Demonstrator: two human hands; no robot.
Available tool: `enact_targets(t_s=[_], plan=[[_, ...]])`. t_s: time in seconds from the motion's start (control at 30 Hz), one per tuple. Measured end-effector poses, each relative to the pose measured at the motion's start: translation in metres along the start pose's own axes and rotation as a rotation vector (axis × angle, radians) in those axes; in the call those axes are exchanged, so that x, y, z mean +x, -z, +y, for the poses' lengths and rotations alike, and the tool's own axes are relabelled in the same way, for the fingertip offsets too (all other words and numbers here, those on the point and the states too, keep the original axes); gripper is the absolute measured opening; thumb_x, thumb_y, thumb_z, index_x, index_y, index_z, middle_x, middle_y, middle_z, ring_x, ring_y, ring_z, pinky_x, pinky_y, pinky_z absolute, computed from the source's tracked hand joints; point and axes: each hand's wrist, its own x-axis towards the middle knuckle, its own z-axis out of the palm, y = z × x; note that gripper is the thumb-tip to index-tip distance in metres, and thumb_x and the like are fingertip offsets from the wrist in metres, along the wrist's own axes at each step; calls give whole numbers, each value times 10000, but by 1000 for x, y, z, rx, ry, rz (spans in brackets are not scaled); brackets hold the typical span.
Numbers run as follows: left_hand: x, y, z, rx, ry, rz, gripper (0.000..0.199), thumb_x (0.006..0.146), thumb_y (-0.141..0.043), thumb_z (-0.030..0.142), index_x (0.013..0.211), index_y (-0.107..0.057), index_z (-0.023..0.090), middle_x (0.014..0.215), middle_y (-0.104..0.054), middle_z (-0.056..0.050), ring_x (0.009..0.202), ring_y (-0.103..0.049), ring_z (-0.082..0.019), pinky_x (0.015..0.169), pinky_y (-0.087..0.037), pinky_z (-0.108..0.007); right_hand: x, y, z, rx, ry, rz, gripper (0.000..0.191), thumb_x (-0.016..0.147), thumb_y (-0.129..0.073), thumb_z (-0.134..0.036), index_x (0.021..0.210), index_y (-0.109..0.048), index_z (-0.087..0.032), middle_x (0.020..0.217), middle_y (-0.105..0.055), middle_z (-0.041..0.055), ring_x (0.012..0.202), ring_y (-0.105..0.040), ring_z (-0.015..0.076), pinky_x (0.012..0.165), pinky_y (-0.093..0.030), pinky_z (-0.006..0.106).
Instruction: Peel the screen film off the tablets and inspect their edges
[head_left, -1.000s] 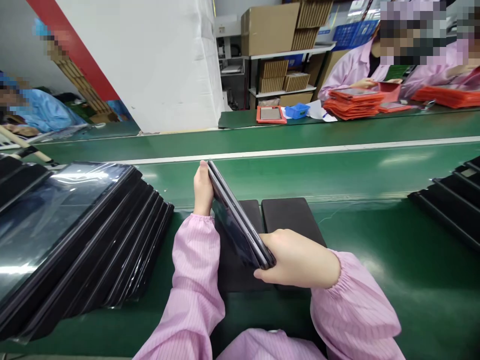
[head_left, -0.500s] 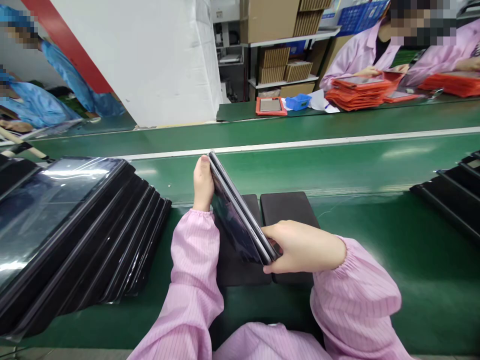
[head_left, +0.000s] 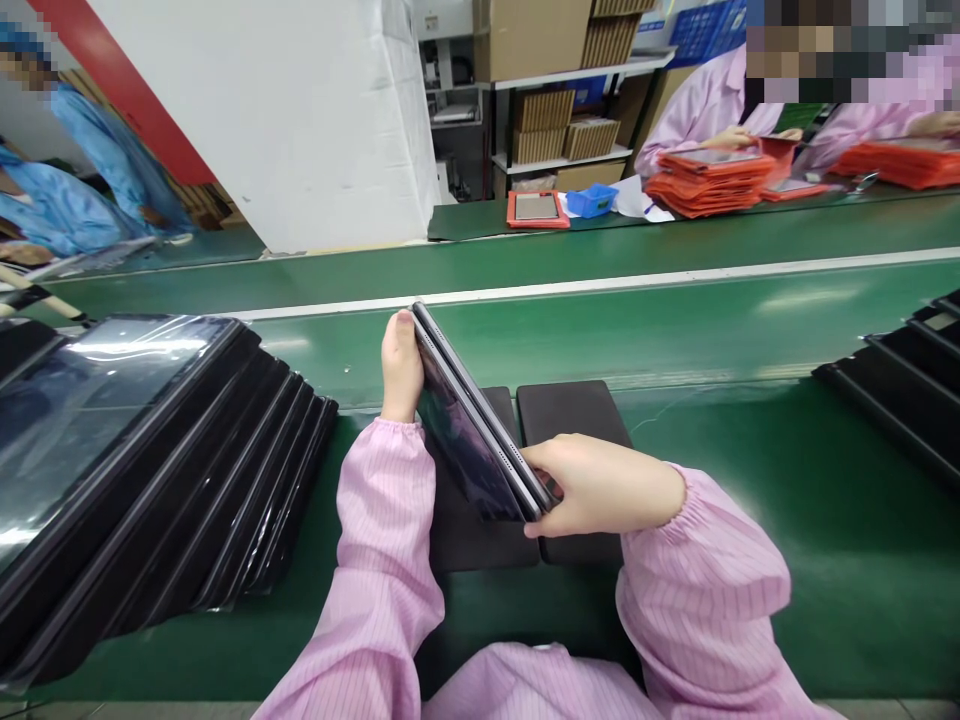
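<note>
A slim dark-grey tablet (head_left: 471,420) stood on its long edge above the desk, tilted, with its glossy dark face turned down toward the person's left and a row of small speaker holes showing along its grey metal edge. Two parallel edges showed, but it could not be told whether this was one device or two slabs pressed together. Its long axis ran from the far end, up by the belt's white stripe, slantwise down and to the right toward the person's body. The left hand (head_left: 401,367) gripped the far end, its thumb upright against the tablet and the other fingers hidden behind it. The right hand (head_left: 600,487) was the nearer of the two and clasped the near end from the right, its fingers (head_left: 577,480) closed over the edge. Beneath the tablet lay two flat black rectangular pads (head_left: 574,415), side by side on the green desk (head_left: 840,610). To the left stood a leaning row of black plastic-wrapped tablets (head_left: 142,450), and to the right a similar black row (head_left: 900,385). Pink striped cleanroom sleeves (head_left: 382,560) covered both arms.
</note>
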Motion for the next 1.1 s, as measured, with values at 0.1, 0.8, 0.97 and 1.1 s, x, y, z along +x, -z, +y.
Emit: enact_targets(t_s=[0.1, 0.8, 0.97, 1.1], plan=[[0, -1, 2, 18, -8, -3, 582, 826, -456, 762, 674, -511, 203, 688, -458, -1, 658, -468, -148, 675, -418, -286, -1, 0, 0, -8, -9, 1, 205, 699, -766, -307, 742, -603, -190, 679, -638, -29, 579, -549, 135, 544, -353, 255], [-1, 0, 4, 50, -22, -40, 597, 833, -414, 794, 712, -470, 212, 700, -408, 10, 669, -429, -149, 684, -379, -298, 0, -3, 3, 15, 25, 13, 117, 679, -648, -260, 708, -547, -207, 645, -635, -40, 554, -538, 128, 525, -350, 249], [-2, -1, 5, 57, -29, -31, 584, 851, -415, 773, 706, -473, 210, 693, -415, 9, 656, -415, -147, 669, -374, -296, -1, -5, 3, 3, 42, 28, 87, 677, -629, -244, 718, -562, -206, 662, -659, -31, 561, -564, 135, 527, -359, 247], [-2, -1, 7, 38, -42, -37, 577, 858, -416, 764, 695, -460, 212, 689, -411, 8, 649, -410, -146, 659, -375, -294, -2, -5, 0, -16, 20, 23, 159, 672, -699, -283, 727, -575, -201, 641, -638, -37, 545, -547, 129, 516, -344, 243]])
